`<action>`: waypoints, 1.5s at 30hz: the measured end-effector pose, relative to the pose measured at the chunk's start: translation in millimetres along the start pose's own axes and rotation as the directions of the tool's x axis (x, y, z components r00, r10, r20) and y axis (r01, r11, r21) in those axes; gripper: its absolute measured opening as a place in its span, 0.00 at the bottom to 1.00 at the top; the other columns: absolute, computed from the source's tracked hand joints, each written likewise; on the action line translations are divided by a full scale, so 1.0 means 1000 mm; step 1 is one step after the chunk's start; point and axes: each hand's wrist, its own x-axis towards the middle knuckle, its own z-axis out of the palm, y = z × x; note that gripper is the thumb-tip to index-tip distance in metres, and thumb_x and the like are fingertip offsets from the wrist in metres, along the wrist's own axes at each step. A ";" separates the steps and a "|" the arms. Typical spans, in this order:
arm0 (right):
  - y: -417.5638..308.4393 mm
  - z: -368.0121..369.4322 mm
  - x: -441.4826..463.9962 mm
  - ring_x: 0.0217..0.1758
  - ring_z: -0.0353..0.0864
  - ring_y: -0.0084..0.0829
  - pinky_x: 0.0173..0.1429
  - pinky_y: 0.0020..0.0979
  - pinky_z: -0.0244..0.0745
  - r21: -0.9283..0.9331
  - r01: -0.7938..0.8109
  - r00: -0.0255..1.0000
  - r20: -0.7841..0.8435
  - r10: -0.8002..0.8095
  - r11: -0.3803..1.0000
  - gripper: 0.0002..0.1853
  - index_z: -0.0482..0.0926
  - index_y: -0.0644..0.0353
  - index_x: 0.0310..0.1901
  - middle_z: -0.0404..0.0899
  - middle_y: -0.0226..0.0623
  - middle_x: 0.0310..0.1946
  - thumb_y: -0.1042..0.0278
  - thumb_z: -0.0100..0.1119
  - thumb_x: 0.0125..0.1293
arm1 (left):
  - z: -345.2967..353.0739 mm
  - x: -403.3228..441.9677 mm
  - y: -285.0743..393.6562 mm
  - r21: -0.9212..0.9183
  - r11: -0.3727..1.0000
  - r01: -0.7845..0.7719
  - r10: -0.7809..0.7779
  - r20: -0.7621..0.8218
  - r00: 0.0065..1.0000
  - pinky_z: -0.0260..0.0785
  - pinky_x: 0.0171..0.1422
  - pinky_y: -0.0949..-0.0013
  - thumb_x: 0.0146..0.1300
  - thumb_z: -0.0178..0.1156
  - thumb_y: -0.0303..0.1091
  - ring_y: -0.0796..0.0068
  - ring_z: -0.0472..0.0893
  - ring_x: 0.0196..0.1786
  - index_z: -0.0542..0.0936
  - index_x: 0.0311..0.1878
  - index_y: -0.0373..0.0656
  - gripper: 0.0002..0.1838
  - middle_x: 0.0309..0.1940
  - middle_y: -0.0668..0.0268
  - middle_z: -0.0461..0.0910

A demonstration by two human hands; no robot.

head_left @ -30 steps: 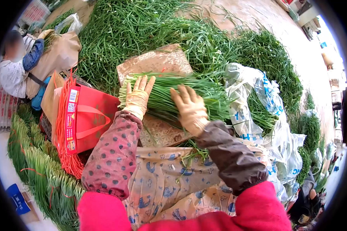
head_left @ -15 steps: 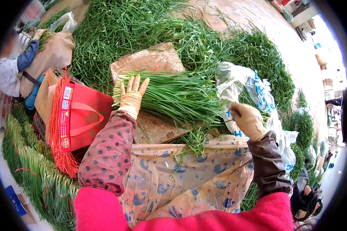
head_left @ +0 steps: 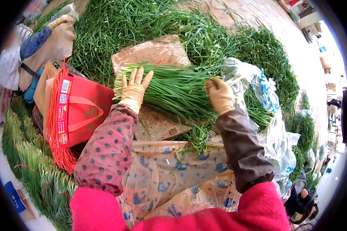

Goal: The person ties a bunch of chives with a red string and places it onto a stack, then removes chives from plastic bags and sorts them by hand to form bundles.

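A thick bunch of green chives [head_left: 173, 88] lies sideways on a worn, patterned tile-like board [head_left: 154, 52]. A bit of red string shows at the bunch's upper edge. Resting flat on the pale stem end is my left hand [head_left: 134, 90], gloved, its fingers spread. My right hand [head_left: 221, 93], also gloved, is over the leafy end with its fingers curled closed. Whatever may be between those fingers is too small to make out. Just right of it lies a clear plastic bag [head_left: 272, 100] with blue print, with more chives partly beneath it.
A red paper bag [head_left: 90, 98] hung with red ties [head_left: 59, 154] stands at left. Tied chive bundles [head_left: 38, 173] line the lower left. Loose chives [head_left: 119, 30] are heaped behind the board. Another person's gloved hand [head_left: 61, 21] is at upper left. A whale-print apron [head_left: 173, 177] covers my lap.
My right hand has moved left and up, from beside the plastic bag to over the leafy end of the chives. My left hand stays on the stems, fingers spread.
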 end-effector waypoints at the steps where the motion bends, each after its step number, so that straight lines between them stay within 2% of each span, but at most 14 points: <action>1: 0.011 0.000 0.006 0.35 0.81 0.30 0.43 0.29 0.76 0.132 0.020 0.999 -0.029 -0.016 0.991 0.10 0.81 0.56 0.45 0.84 0.36 0.35 0.66 0.54 0.67 | -0.005 0.000 0.001 -0.009 1.000 0.006 -0.006 0.026 1.000 0.36 0.75 0.38 0.63 0.43 0.23 0.63 0.50 0.76 0.46 0.74 0.70 0.40 0.76 0.66 0.47; 4: -0.008 -0.016 -0.013 0.34 0.81 0.33 0.42 0.31 0.76 0.050 0.209 0.976 -0.072 -0.205 0.977 0.14 0.78 0.49 0.52 0.83 0.37 0.36 0.70 0.53 0.66 | -0.002 0.002 0.001 0.029 1.000 0.007 -0.008 0.028 1.000 0.36 0.75 0.39 0.63 0.43 0.23 0.63 0.50 0.76 0.46 0.74 0.70 0.40 0.76 0.66 0.48; 6: -0.024 -0.022 -0.022 0.33 0.81 0.38 0.39 0.37 0.76 -0.241 0.522 0.848 0.248 -0.468 0.818 0.22 0.72 0.39 0.60 0.81 0.38 0.35 0.71 0.54 0.64 | -0.005 0.003 0.001 0.040 0.999 -0.001 -0.001 0.035 0.999 0.36 0.75 0.39 0.63 0.43 0.24 0.63 0.50 0.76 0.46 0.74 0.70 0.39 0.76 0.66 0.48; 11: -0.038 0.006 -0.013 0.35 0.82 0.44 0.34 0.42 0.75 -0.533 0.592 0.801 0.474 -0.366 0.605 0.15 0.75 0.44 0.52 0.81 0.40 0.30 0.67 0.52 0.63 | -0.007 0.005 0.001 0.054 0.998 0.014 -0.019 0.087 0.996 0.37 0.75 0.39 0.64 0.42 0.24 0.64 0.50 0.76 0.46 0.74 0.72 0.39 0.76 0.68 0.48; 15: -0.023 0.006 -0.006 0.36 0.83 0.37 0.39 0.35 0.78 -0.162 0.367 0.926 -0.027 -0.376 0.916 0.06 0.80 0.56 0.40 0.83 0.41 0.35 0.71 0.53 0.65 | -0.007 0.005 0.000 0.029 0.999 0.017 -0.020 0.089 0.996 0.36 0.75 0.39 0.65 0.41 0.24 0.63 0.50 0.77 0.45 0.74 0.72 0.38 0.76 0.67 0.47; 18: -0.010 -0.008 -0.009 0.36 0.83 0.29 0.40 0.27 0.78 0.197 0.341 0.930 -0.211 -0.300 0.919 0.07 0.80 0.59 0.43 0.84 0.39 0.38 0.70 0.58 0.66 | -0.006 0.006 0.000 0.012 1.000 0.005 -0.006 0.083 0.996 0.36 0.75 0.39 0.66 0.40 0.25 0.63 0.50 0.77 0.45 0.74 0.72 0.37 0.76 0.66 0.47; 19: -0.016 -0.011 -0.024 0.36 0.83 0.29 0.41 0.26 0.77 0.075 0.573 0.797 -0.282 -0.533 0.816 0.07 0.81 0.58 0.44 0.84 0.38 0.37 0.71 0.59 0.65 | -0.005 0.007 0.000 0.012 1.000 0.005 -0.006 0.076 0.997 0.36 0.75 0.39 0.66 0.40 0.25 0.63 0.50 0.77 0.46 0.74 0.72 0.37 0.76 0.66 0.47; 22: -0.031 -0.025 -0.060 0.37 0.82 0.37 0.38 0.36 0.77 -0.318 0.638 0.770 0.252 -0.587 0.701 0.12 0.80 0.48 0.42 0.81 0.35 0.35 0.74 0.59 0.57 | -0.008 0.007 0.000 0.006 1.000 0.003 -0.004 0.068 0.998 0.36 0.76 0.40 0.66 0.41 0.25 0.63 0.50 0.76 0.46 0.74 0.71 0.37 0.76 0.65 0.47; 33: -0.019 0.003 -0.066 0.32 0.79 0.45 0.34 0.43 0.74 -0.422 0.609 0.790 0.400 -0.465 0.672 0.05 0.78 0.53 0.37 0.75 0.39 0.27 0.67 0.56 0.58 | -0.003 0.007 0.002 0.021 1.000 0.002 -0.003 0.034 0.999 0.37 0.74 0.38 0.65 0.42 0.26 0.62 0.51 0.76 0.48 0.74 0.70 0.37 0.75 0.65 0.49; 36: -0.027 -0.002 -0.084 0.34 0.82 0.43 0.34 0.41 0.77 -0.443 0.728 0.618 0.755 -0.220 0.523 0.06 0.79 0.54 0.35 0.79 0.39 0.30 0.68 0.56 0.55 | 0.005 0.004 0.000 0.028 1.000 -0.001 0.001 0.001 1.000 0.38 0.74 0.37 0.65 0.42 0.27 0.62 0.52 0.76 0.48 0.74 0.69 0.36 0.75 0.64 0.51; 38: -0.034 -0.011 -0.096 0.36 0.83 0.40 0.38 0.37 0.79 -0.216 0.825 0.294 0.953 -0.069 0.522 0.09 0.80 0.54 0.38 0.81 0.38 0.33 0.68 0.55 0.55 | 0.002 0.005 0.002 0.004 1.000 -0.003 0.003 -0.010 1.000 0.37 0.74 0.36 0.65 0.41 0.26 0.60 0.51 0.76 0.48 0.74 0.69 0.36 0.75 0.65 0.50; 39: -0.053 -0.019 -0.106 0.36 0.83 0.38 0.40 0.34 0.79 -0.244 0.687 0.288 0.956 0.051 0.684 0.10 0.82 0.55 0.38 0.82 0.37 0.33 0.67 0.56 0.55 | -0.004 0.005 0.003 -0.027 1.000 0.002 -0.001 0.036 0.999 0.37 0.74 0.36 0.65 0.42 0.26 0.59 0.50 0.76 0.47 0.74 0.68 0.37 0.75 0.64 0.49; 42: -0.081 -0.035 -0.084 0.35 0.83 0.39 0.41 0.34 0.79 0.013 0.656 0.482 0.763 -0.432 0.754 0.10 0.82 0.56 0.38 0.82 0.38 0.31 0.67 0.56 0.55 | 0.010 0.004 0.003 -0.031 1.000 0.005 -0.007 -0.064 0.998 0.35 0.75 0.39 0.59 0.48 0.22 0.60 0.48 0.77 0.47 0.75 0.68 0.43 0.75 0.63 0.47; 45: -0.107 -0.005 -0.012 0.37 0.83 0.40 0.41 0.35 0.77 0.061 0.502 0.787 0.381 -0.485 0.862 0.09 0.82 0.55 0.39 0.83 0.40 0.33 0.67 0.54 0.59 | 0.007 0.001 0.004 -0.029 1.000 0.001 -0.003 -0.087 0.996 0.35 0.75 0.38 0.60 0.47 0.22 0.60 0.49 0.76 0.47 0.75 0.67 0.42 0.75 0.63 0.47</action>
